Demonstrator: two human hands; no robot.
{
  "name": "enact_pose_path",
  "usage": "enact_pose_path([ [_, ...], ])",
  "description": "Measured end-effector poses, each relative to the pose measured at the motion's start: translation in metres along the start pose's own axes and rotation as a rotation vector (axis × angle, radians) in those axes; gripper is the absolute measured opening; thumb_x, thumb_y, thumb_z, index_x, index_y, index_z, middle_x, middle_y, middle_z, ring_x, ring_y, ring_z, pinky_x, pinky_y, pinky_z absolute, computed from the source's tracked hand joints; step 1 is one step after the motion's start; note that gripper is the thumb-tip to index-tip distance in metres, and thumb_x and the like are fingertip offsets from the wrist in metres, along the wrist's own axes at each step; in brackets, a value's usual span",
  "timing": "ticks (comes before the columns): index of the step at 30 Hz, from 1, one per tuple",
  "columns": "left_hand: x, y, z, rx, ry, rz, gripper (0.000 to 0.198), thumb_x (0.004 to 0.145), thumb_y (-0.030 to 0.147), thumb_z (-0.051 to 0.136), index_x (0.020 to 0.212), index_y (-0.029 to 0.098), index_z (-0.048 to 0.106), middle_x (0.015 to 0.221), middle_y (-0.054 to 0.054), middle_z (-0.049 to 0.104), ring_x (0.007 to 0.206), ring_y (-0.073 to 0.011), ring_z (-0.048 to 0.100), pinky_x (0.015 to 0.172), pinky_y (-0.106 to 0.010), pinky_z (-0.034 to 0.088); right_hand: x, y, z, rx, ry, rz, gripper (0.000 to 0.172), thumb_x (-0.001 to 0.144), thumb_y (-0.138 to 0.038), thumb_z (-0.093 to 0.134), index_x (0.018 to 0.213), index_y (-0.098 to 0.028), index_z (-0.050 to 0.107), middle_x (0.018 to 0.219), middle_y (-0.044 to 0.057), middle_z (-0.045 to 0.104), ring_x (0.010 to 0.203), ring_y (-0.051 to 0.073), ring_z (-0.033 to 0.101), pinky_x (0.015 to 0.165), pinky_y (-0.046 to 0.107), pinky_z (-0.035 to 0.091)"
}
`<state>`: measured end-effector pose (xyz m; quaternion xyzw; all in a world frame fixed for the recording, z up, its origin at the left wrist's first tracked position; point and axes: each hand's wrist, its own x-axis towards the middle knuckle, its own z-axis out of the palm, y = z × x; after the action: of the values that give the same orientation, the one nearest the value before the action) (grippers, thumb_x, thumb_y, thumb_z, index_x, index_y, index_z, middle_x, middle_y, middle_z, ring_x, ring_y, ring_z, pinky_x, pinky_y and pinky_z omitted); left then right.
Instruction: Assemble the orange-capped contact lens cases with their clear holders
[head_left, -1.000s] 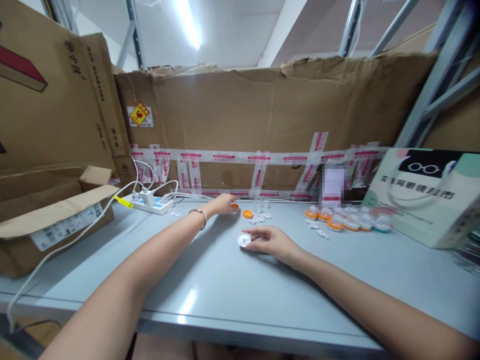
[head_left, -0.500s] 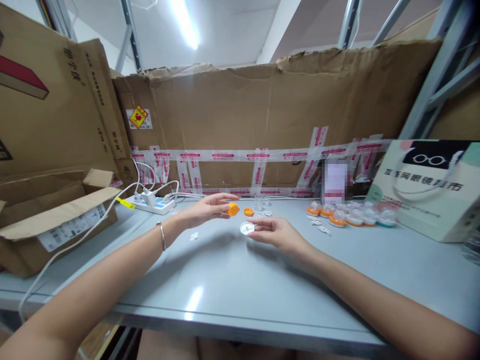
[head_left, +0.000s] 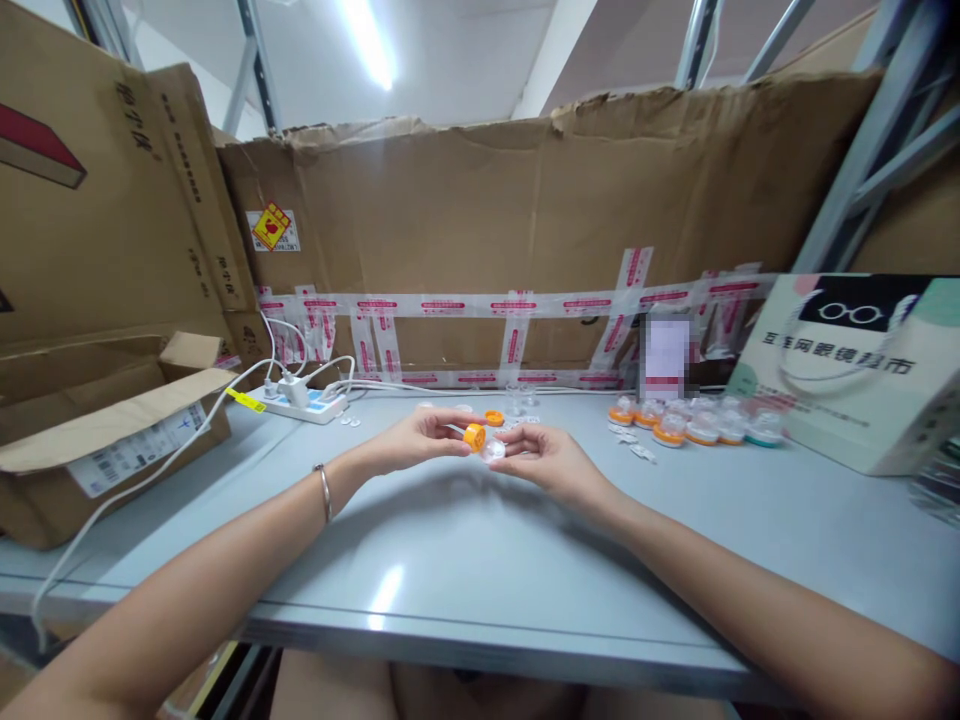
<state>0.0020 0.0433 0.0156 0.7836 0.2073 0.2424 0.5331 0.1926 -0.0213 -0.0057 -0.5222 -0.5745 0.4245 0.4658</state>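
My left hand [head_left: 420, 438] pinches a small orange round cap [head_left: 474, 436] above the grey table [head_left: 465, 560]. My right hand [head_left: 546, 458] pinches a small clear round piece [head_left: 493, 450] right beside it; the two parts touch or nearly touch between the fingertips. Just behind the hands, another orange cap [head_left: 493, 417] lies on the table among several small white and clear pieces [head_left: 517, 408]. A bracelet is on my left wrist.
A row of several orange-and-clear finished pieces [head_left: 694, 424] sits at the back right, next to a paper bag with a glasses logo [head_left: 855, 370]. A white power strip [head_left: 300, 404] with cables lies back left. An open cardboard box [head_left: 105, 430] stands at the left. Taped cardboard walls the back.
My left hand picked the orange cap up from the back of the table and brought it toward me. My right hand lifted the clear piece to meet it.
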Motion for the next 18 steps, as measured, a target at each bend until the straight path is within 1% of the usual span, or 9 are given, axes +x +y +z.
enact_pose_path([
  [2, 0.0005, 0.0004, 0.0019, 0.035, 0.014, -0.014, 0.038, 0.072, 0.023, 0.064, 0.109, 0.016, 0.057, 0.102, -0.008, 0.062, 0.086, -0.0147, 0.058, 0.082, -0.031, 0.044, -0.0003, -0.0001, 0.0005, 0.015, 0.007, 0.004, 0.029, 0.053, -0.020, 0.073, 0.077, -0.016, 0.057, 0.067, 0.000, 0.064, 0.066, 0.015, 0.063, 0.066, 0.028, 0.048],
  [5, 0.0013, 0.0004, 0.0038, 0.051, 0.017, 0.007, 0.037, 0.072, 0.023, 0.064, 0.108, 0.016, 0.057, 0.100, -0.007, 0.062, 0.088, -0.0145, 0.058, 0.083, -0.031, 0.044, -0.0007, -0.0003, 0.0009, 0.018, 0.019, 0.011, 0.028, 0.053, -0.019, 0.073, 0.074, -0.016, 0.056, 0.066, -0.001, 0.063, 0.065, 0.014, 0.063, 0.065, 0.027, 0.048],
  [10, 0.0031, -0.0021, 0.0053, 0.092, 0.029, 0.020, 0.029, 0.070, 0.023, 0.065, 0.097, 0.012, 0.058, 0.094, -0.008, 0.063, 0.086, -0.0146, 0.059, 0.083, -0.031, 0.045, 0.0003, 0.0030, 0.0017, 0.014, 0.003, -0.007, 0.027, 0.053, -0.019, 0.073, 0.073, -0.016, 0.055, 0.066, 0.000, 0.064, 0.067, 0.016, 0.064, 0.066, 0.028, 0.049],
  [18, 0.0034, -0.0023, 0.0101, 0.187, 0.058, 0.015, 0.035, 0.070, 0.022, 0.064, 0.101, 0.010, 0.057, 0.086, -0.007, 0.066, 0.080, -0.0153, 0.061, 0.078, -0.032, 0.048, 0.0020, 0.0058, 0.0009, -0.018, -0.013, -0.042, 0.026, 0.055, -0.020, 0.071, 0.074, -0.016, 0.056, 0.071, 0.004, 0.068, 0.072, 0.019, 0.066, 0.069, 0.030, 0.050],
])
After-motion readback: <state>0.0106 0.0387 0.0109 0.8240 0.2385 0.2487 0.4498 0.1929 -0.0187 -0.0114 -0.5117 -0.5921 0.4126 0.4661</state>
